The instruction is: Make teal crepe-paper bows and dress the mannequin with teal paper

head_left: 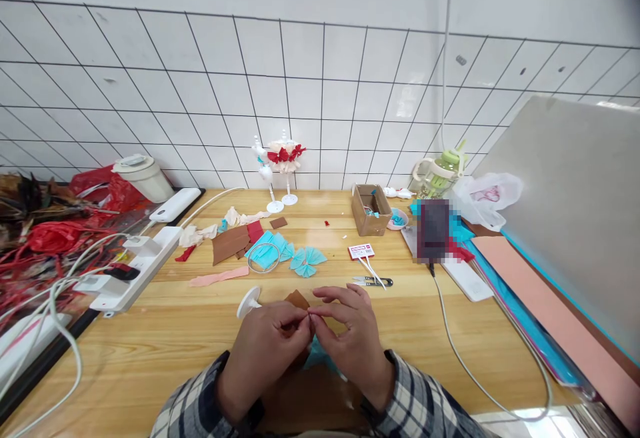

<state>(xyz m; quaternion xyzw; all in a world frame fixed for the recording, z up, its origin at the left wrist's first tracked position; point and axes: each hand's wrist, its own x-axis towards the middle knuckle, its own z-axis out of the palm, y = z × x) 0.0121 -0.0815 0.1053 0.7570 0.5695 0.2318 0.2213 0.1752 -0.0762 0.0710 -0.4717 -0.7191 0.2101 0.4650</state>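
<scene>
Near the front of the wooden table (165,331), my left hand (270,345) and my right hand (350,331) meet with pinched fingertips at the edge of a brown piece (297,299). Anything small between the right fingertips is too tiny to make out. The left thumb and forefinger are closed at the same spot, and what they grip is hidden. A white round stand base (249,302) sticks out behind my left hand. Light blue material (320,356) shows below the hands, partly covered by them.
Scissors (373,281) and white ties lie beyond my right hand. Blue pleated pieces (308,262), a metal ring (263,257) and brown sheets (230,245) lie further back. Two white stands (289,199), a cardboard box (371,210), power strips (137,271) and cables surround the work area.
</scene>
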